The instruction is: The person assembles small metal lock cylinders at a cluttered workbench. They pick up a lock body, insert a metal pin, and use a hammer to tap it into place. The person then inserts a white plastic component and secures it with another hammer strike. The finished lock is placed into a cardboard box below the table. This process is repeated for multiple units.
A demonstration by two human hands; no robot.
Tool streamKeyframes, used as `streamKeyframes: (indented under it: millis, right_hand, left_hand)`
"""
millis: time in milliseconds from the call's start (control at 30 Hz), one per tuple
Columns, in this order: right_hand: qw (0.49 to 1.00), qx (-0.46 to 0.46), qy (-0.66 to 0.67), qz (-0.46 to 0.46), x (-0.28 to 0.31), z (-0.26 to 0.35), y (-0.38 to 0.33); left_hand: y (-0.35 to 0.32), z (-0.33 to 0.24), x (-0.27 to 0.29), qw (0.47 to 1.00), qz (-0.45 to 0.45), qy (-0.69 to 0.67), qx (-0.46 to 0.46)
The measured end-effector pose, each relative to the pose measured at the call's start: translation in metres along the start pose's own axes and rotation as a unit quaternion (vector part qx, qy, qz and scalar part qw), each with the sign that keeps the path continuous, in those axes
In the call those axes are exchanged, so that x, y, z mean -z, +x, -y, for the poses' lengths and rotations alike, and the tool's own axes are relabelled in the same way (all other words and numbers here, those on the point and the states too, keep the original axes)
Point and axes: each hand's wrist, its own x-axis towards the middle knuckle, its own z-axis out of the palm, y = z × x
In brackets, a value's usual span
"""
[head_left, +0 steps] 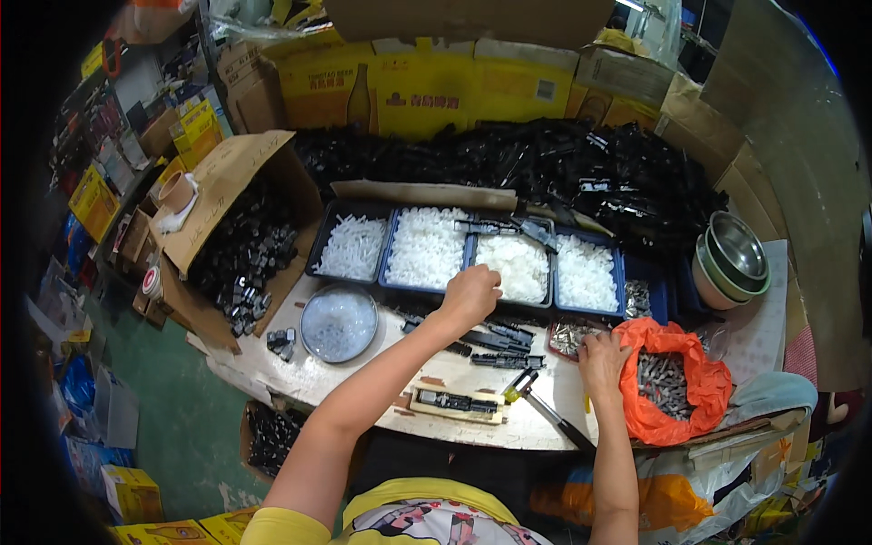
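Note:
My left hand (472,292) is at the front of a tray of cream-white small plastic parts (513,263). Its fingers are drawn together, and whatever they pinch is too small to make out. Over a shallow dish of small metal parts (569,338) is my right hand (603,361), fingers bent down at the dish's edge and tips partly hidden. Between my arms, a black part with a metal insert (459,401) lies in a pale block fixture (422,411). A hammer (549,409) rests beside it. Several black assemblies (504,338) lie behind the fixture.
Blue trays of white parts (427,245) line the bench's back, before a heap of black parts (545,163). Left are a round dish (339,324) and a carton of dark metal pieces (245,263). Right are an orange bag of metal pins (668,386) and stacked bowls (731,259).

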Motion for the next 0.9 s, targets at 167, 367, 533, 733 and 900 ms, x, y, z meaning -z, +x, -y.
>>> streamKeyframes:
  millis: [167, 367, 533, 733, 900]
  right_hand:
    - [0.997, 0.036, -0.054, 0.036, -0.016, 0.008, 0.015]
    - [0.997, 0.066, -0.029, 0.036, -0.018, 0.007, 0.016]
    - [0.998, 0.064, 0.011, 0.020, -0.014, 0.000, 0.013]
    - [0.994, 0.031, 0.106, -0.013, -0.016, -0.003, 0.006]
    - [0.990, 0.020, 0.135, -0.028, -0.015, -0.007, 0.003]
  left_hand:
    - [0.044, 0.013, -0.032, 0.996, -0.019, 0.087, -0.031]
    - [0.052, 0.036, -0.053, 0.997, -0.022, 0.059, -0.048]
    - [0.054, 0.007, -0.046, 0.994, -0.009, 0.101, -0.043]
    - [0.050, 0.001, -0.044, 0.995, 0.012, 0.094, -0.029]
    - [0.048, 0.015, -0.038, 0.997, -0.050, 0.048, -0.036]
